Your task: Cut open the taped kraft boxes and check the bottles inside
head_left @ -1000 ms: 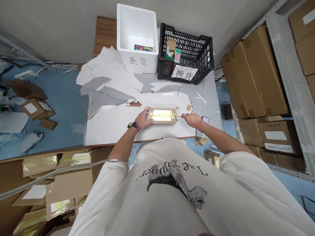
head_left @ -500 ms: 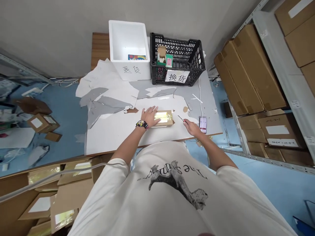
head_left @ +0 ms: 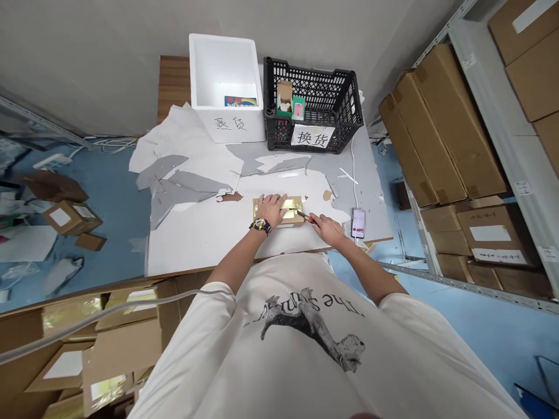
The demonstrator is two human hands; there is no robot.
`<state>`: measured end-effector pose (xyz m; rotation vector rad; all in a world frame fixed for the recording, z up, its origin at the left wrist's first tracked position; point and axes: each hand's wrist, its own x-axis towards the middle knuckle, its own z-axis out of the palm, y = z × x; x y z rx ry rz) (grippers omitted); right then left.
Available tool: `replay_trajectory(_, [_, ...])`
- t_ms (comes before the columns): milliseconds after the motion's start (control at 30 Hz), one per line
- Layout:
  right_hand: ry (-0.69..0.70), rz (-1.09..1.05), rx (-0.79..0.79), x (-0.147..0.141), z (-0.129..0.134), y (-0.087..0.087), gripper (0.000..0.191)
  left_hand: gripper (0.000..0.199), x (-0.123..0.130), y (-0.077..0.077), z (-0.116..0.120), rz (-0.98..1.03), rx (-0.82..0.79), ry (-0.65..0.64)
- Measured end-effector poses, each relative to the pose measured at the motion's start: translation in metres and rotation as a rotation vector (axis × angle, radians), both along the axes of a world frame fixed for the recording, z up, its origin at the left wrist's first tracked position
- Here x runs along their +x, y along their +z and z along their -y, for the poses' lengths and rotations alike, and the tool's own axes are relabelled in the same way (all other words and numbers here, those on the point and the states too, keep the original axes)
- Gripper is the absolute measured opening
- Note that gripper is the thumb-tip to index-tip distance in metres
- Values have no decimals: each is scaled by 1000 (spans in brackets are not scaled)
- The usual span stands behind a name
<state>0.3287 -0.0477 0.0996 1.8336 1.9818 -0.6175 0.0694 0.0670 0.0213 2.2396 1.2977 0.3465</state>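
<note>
A small cardboard box [head_left: 298, 203] with yellowish tape and a white label lies near the table's front edge. My left hand [head_left: 271, 209], a watch on its wrist, rests on the left part of the box with fingers stretched out. In my right hand [head_left: 328, 229] is a utility knife [head_left: 311, 219] with a red and black handle. Its blade points left and reaches over the label on the box top; whether it cuts in I cannot tell.
Behind the box stand a white foam box [head_left: 236, 125] and a black plastic crate [head_left: 314, 93] holding small packages. A phone [head_left: 358, 223] with a white cable lies to the right. Cartons [head_left: 445, 128] fill the right shelf; more boxes [head_left: 126, 343] sit at lower left.
My right hand has moved left, bringing the knife blade over the box. My left hand has shifted slightly right on the box.
</note>
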Motion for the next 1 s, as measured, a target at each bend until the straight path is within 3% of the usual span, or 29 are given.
replay_trajectory(233, [80, 103, 2, -9, -17, 4, 64, 67, -2, 4, 6, 38, -18, -18])
replay_trajectory(433, [90, 124, -6, 0, -15, 6, 64, 68, -2, 9, 9, 46, -26, -10])
replay_trajectory(733, [31, 131, 32, -23, -10, -15, 64, 65, -3, 6, 8, 43, -24, -2])
replay_trajectory(1000, [49, 70, 20, 2, -3, -1, 63, 59, 1, 4, -11, -27, 37, -18])
